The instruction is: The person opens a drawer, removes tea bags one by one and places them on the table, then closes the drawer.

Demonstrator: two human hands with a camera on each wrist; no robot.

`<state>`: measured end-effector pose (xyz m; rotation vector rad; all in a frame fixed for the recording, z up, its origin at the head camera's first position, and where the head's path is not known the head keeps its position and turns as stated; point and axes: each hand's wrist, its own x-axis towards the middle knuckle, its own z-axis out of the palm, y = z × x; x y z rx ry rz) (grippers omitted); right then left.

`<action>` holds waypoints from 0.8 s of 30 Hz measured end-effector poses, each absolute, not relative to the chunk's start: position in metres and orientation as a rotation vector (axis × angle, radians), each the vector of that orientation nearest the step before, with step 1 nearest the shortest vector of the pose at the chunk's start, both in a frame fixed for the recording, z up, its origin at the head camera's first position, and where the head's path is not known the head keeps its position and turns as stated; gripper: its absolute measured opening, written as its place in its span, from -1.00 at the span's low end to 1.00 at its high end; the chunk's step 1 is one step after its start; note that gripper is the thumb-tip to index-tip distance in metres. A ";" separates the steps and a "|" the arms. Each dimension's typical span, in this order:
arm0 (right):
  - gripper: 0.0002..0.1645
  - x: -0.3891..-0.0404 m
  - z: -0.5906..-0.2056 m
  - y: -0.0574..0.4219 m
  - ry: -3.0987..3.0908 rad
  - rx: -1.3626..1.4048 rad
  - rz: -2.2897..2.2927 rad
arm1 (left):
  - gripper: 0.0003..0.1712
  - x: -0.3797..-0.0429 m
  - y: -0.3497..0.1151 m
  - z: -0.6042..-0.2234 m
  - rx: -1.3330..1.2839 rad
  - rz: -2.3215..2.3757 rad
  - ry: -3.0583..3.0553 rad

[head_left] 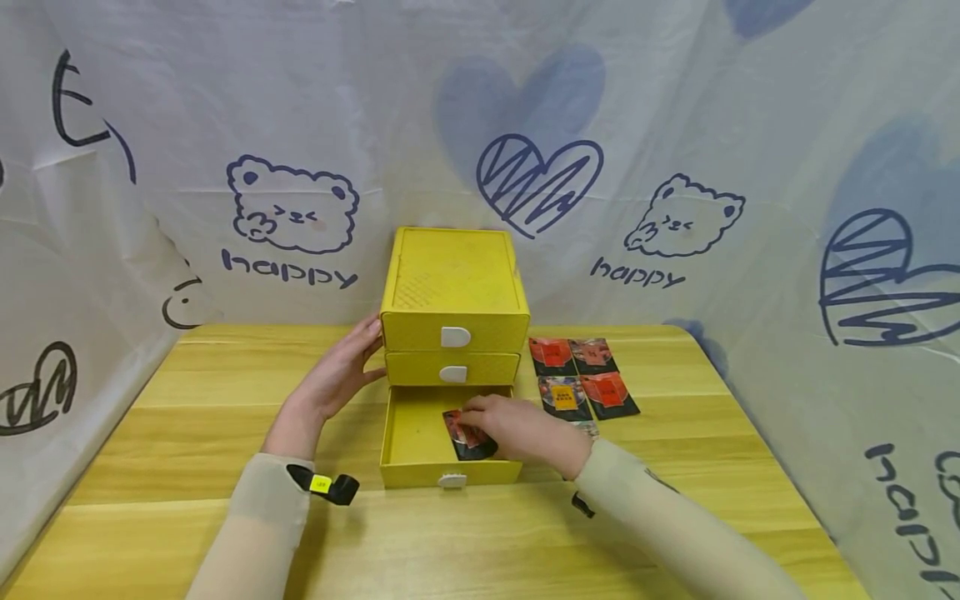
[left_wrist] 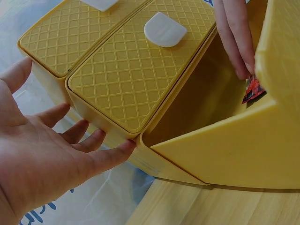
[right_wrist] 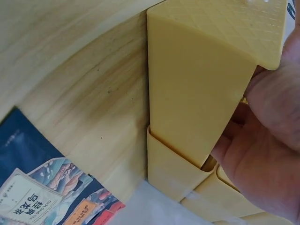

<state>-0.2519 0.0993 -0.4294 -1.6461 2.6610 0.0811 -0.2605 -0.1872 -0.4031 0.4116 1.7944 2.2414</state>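
A yellow drawer cabinet (head_left: 457, 271) stands at the back of the table, its bottom drawer (head_left: 411, 429) pulled out and the two upper ones closed. Against the cabinet's left side rests my left hand (head_left: 337, 375), fingers spread and fingertips touching the wall, as the left wrist view confirms. My right hand (head_left: 528, 429) reaches over the drawer's right side and pinches a red and black tea packet (head_left: 467, 442) inside it. Only a corner of that packet (left_wrist: 253, 91) shows in the left wrist view; the right wrist view hides it behind the drawer wall.
Several tea packets (head_left: 562, 398) lie in rows right of the cabinet; one dark blue packet (right_wrist: 35, 187) reads "OOLONG TEA". White handles (head_left: 454, 337) mark the drawer fronts. A printed cloth (head_left: 300, 100) hangs behind the wooden table (head_left: 427, 542).
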 end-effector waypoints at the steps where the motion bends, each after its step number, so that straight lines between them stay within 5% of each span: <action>1: -0.30 -0.252 -0.430 0.099 2.654 -1.651 0.070 | -0.40 -0.260 -0.187 -0.403 0.412 2.241 1.795; 24: -0.28 -0.257 -0.435 0.093 2.591 -1.604 0.149 | -0.41 -0.262 -0.186 -0.404 0.420 2.243 1.788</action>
